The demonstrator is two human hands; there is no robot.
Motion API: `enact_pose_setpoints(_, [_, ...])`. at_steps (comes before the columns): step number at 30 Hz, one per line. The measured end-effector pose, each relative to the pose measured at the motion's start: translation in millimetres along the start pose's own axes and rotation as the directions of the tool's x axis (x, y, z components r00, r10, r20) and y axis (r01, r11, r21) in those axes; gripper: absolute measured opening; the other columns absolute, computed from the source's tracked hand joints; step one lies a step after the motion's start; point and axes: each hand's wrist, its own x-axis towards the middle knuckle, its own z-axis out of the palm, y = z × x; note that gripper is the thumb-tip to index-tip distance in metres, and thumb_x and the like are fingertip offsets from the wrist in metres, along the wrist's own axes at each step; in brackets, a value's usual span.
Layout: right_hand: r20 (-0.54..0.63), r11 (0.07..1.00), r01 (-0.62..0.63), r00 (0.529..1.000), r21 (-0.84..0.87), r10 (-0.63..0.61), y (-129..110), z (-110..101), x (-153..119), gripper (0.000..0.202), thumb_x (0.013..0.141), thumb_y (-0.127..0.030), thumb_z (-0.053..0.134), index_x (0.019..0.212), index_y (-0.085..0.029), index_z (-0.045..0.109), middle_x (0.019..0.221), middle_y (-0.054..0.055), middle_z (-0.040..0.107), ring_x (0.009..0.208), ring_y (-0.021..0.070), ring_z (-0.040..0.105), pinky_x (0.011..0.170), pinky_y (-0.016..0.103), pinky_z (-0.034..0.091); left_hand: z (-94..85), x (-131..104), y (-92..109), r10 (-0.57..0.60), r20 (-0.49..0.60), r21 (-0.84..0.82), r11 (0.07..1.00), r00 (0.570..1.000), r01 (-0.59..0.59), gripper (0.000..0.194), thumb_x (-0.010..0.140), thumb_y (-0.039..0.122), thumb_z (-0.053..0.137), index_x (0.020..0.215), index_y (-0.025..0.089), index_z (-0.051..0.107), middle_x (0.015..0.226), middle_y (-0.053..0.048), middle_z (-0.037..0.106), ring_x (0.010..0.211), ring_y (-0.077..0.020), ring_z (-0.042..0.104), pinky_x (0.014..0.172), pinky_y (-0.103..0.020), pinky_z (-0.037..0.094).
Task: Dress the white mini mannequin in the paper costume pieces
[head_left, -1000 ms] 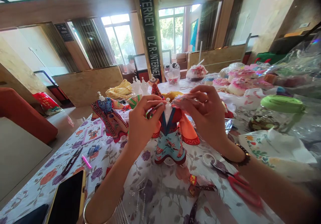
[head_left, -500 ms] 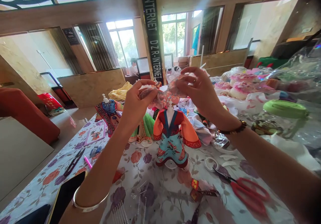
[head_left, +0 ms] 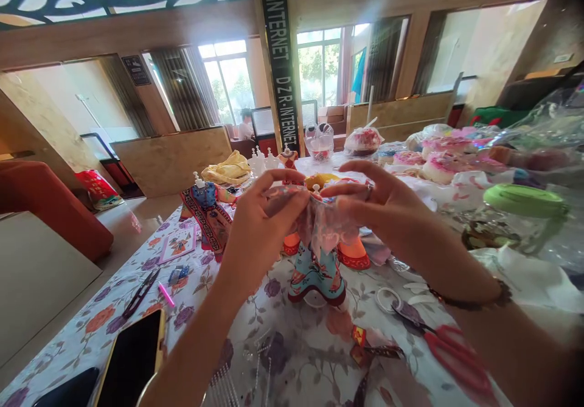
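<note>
A sheer pinkish patterned cloth (head_left: 322,227) hangs between my two hands, in front of a small dressed figure. My left hand (head_left: 274,209) pinches the cloth's left side between thumb and fingers. On the right side, my right hand (head_left: 378,197) has closed its fingers on the cloth and is a little blurred. The figure's turquoise skirt (head_left: 317,276) shows below the cloth, with orange sleeves (head_left: 353,253) on either side. Its upper body is mostly hidden.
Red-handled scissors (head_left: 458,355), a white ring (head_left: 389,300) and ribbon scraps lie at right. Black snips (head_left: 141,292), a pink pen (head_left: 166,294) and a phone (head_left: 131,358) lie left. Another dressed figure (head_left: 207,212) and a green-lidded jar (head_left: 520,212) stand farther back.
Both hands have come down with the cloth, from above the figure's neck to before its chest. The cloth now hangs over the figure's front.
</note>
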Motion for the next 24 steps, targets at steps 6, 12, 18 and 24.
enact_pose_setpoints(6, [-0.015,0.99,0.11,0.994,-0.094,-0.111,5,3,-13,0.052,0.063,-0.018,0.08,0.105,-0.026,0.05,0.076,-0.003,0.073,0.06,0.0132,0.069,0.055,0.023,0.058,0.3,-19,-9,0.032,-0.03,0.102,0.994,0.999,-0.029,0.014,0.078,0.027,0.066,0.092,0.024,0.062,0.063,0.005,0.066,0.054,-0.0099,0.063,0.047,-0.018,0.051])
enact_pose_setpoints(12, [-0.05,0.889,0.336,0.928,-0.311,-0.369,8,9,-22,0.046,0.07,-0.014,0.075,0.106,-0.03,0.052,0.078,-0.007,0.073,0.076,0.0141,0.071,0.069,0.025,0.059,8.6,-32,-17,0.146,-0.065,0.097,0.985,0.987,-0.139,0.03,0.067,0.012,0.076,0.09,0.024,0.06,0.076,0.006,0.073,0.07,-0.0099,0.069,0.062,-0.016,0.057])
enact_pose_setpoints(18, [0.087,0.648,0.528,0.807,-0.549,-0.585,21,0,-26,0.045,0.077,-0.008,0.067,0.112,-0.032,0.056,0.088,-0.007,0.073,0.081,0.0132,0.071,0.077,0.028,0.059,12.6,-39,-31,0.537,-0.089,0.448,0.774,0.839,-0.448,0.039,0.071,0.006,0.072,0.102,0.025,0.059,0.086,0.006,0.073,0.077,-0.0102,0.07,0.076,-0.022,0.059])
enact_pose_setpoints(24, [0.302,0.498,0.737,0.655,-0.456,-0.693,31,-14,-30,0.054,0.077,0.002,0.06,0.122,-0.028,0.053,0.113,0.0,0.068,0.103,0.0176,0.065,0.088,0.037,0.058,17.2,-37,-41,0.837,0.027,0.635,0.408,0.547,-0.656,0.037,0.071,0.001,0.07,0.102,0.019,0.061,0.087,0.002,0.072,0.078,-0.0109,0.069,0.075,-0.021,0.059])
